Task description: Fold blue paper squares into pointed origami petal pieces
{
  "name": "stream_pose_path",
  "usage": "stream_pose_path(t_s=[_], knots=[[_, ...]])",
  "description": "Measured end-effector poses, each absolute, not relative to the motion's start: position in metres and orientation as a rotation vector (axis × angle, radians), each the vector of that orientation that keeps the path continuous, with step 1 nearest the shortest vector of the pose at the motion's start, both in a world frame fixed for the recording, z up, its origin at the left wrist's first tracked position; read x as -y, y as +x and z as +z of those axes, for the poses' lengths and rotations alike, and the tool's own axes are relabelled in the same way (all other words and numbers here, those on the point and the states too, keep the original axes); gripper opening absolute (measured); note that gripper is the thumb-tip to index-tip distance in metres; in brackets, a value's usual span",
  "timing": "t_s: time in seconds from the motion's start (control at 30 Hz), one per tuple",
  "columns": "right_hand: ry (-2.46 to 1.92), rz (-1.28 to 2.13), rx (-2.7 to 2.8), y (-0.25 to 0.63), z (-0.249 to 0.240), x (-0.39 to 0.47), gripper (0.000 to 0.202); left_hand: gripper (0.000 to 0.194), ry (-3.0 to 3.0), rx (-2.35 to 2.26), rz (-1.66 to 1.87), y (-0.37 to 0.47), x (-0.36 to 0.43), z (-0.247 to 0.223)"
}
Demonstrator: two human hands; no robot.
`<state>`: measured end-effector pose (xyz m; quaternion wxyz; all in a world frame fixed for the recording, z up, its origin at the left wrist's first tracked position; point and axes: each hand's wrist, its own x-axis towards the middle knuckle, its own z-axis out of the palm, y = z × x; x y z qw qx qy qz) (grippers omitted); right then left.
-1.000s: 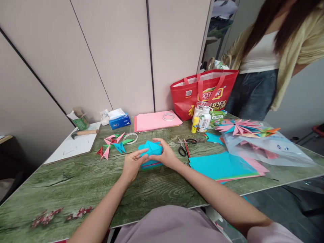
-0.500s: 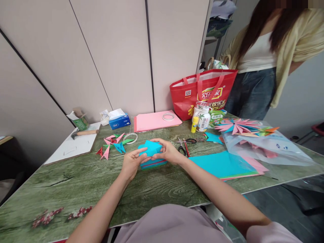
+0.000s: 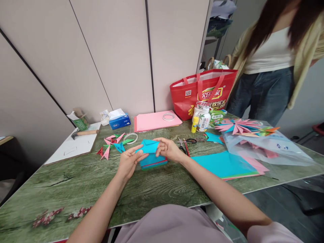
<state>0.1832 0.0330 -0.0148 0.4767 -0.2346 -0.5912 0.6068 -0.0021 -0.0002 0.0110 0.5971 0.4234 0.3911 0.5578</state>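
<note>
Between my hands is a folded blue paper (image 3: 149, 147), with a triangular flap showing on its upper part. My left hand (image 3: 129, 161) pinches its left end between thumb and fingers. At the right end, the curled fingers of my right hand (image 3: 167, 149) hold the edge. Just below and behind the folded piece lies a small stack of coloured sheets (image 3: 155, 162), blue on top with red and green edges. Folded pink, green, red and blue paper pieces (image 3: 107, 148) lie on the table left of my hands.
Scissors (image 3: 181, 143) and a roll of tape (image 3: 130, 138) lie near my hands. Large blue sheets (image 3: 220, 164) are at the right. Behind stand a glue stick (image 3: 194, 125), a bottle (image 3: 204, 119) and a red bag (image 3: 182, 101). A person (image 3: 270, 67) stands back right.
The blue paper has turned and now shows a flatter face with a flap. My left hand has shifted slightly left, and my right fingers have curled more. The other person has moved right.
</note>
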Motion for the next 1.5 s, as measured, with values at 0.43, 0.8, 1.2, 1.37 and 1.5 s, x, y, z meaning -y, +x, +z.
stream_pose_path(t_s=[0.43, 0.8, 1.2, 1.37, 1.5], knots=[[-0.784, 1.446, 1.300, 0.183, -0.014, -0.033, 0.034, 0.072, 1.237, -1.056, 1.105, -0.001, 0.001, 0.009], [-0.771, 1.411, 1.376, 0.178, -0.014, -0.029, 0.043, 0.030, 1.210, -0.963, 0.986, 0.002, 0.004, 0.009], [-0.899, 1.054, 1.542, 0.173, -0.017, -0.028, 0.024, 0.027, 1.210, -1.014, 0.910, 0.006, 0.006, 0.006], [-0.944, 0.827, 1.611, 0.170, -0.019, -0.023, 0.019, 0.028, 1.166, -1.040, 0.955, 0.006, 0.006, 0.004], [-0.812, 0.790, 1.684, 0.169, -0.017, -0.017, 0.015, 0.029, 1.143, -1.054, 0.989, 0.007, 0.007, 0.006]])
